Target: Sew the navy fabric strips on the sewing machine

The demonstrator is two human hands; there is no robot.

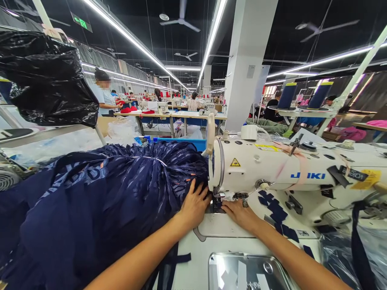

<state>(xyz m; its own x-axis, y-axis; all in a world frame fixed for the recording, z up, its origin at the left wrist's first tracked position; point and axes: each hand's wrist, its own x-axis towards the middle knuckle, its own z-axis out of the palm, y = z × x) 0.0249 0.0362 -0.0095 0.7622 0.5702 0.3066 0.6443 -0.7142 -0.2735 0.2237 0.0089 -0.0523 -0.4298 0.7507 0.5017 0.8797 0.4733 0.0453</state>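
A white JUKI sewing machine (256, 165) stands in front of me, its needle area just above a small dark navy fabric piece (217, 204). My left hand (195, 205) lies with fingers spread against the right edge of a large bundle of navy garments (121, 193), close to the presser foot. From the other side, my right hand (240, 213) reaches under the machine head, its fingertips closed at the edge of the navy piece. The machine partly hides these fingers. A white tie runs across the gathered top of the bundle.
Small navy fabric squares (276, 211) lie on the machine bed. A shiny metal tray (248, 272) sits at the table's front. Navy thread cones (287, 96) stand at the right; a black plastic bag (51, 80) hangs at the left. A person (104, 92) works farther back.
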